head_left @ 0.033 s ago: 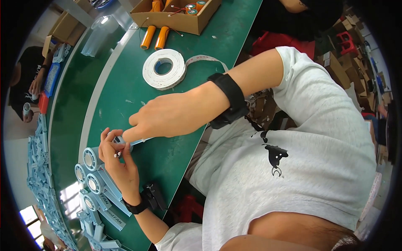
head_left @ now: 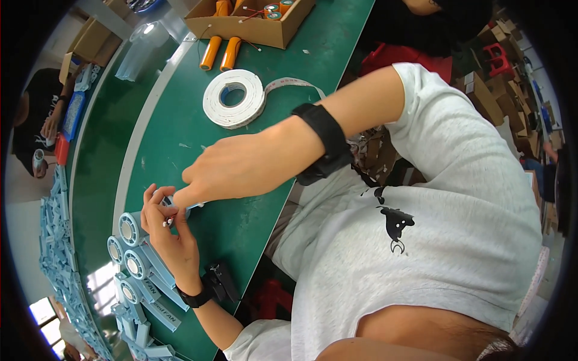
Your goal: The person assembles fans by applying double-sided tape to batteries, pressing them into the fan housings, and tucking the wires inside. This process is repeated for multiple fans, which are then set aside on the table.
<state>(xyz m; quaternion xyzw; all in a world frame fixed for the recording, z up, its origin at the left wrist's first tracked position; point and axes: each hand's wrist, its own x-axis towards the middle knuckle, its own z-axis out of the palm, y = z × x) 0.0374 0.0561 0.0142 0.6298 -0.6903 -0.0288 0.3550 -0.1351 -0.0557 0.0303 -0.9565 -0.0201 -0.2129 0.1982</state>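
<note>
My left hand (head_left: 171, 237) is closed round a light-blue fan part (head_left: 197, 205), mostly hidden by the fingers. Thin wires with a small white connector (head_left: 168, 222) stick out between its thumb and fingers. From above, my right hand (head_left: 232, 168) reaches across with closed fingertips pressed on the same part; what exactly they pinch is hidden. Just left of my left hand lie several light-blue handheld fans (head_left: 137, 263) with round heads and long handles. Beyond my right hand lies a roll of white tape (head_left: 248, 111), its loose strip running toward my right forearm.
Two orange battery cells (head_left: 229, 54) lie before a cardboard box (head_left: 265, 31) of more cells. A black object (head_left: 223, 281) sits by my left wrist. Light-blue parts (head_left: 57, 240) are heaped along the far left. Another person's hand (head_left: 49, 127) works across the green table (head_left: 289, 72).
My right hand has shifted slightly left, and less of the light-blue part shows beside its fingers. My left hand stays in place.
</note>
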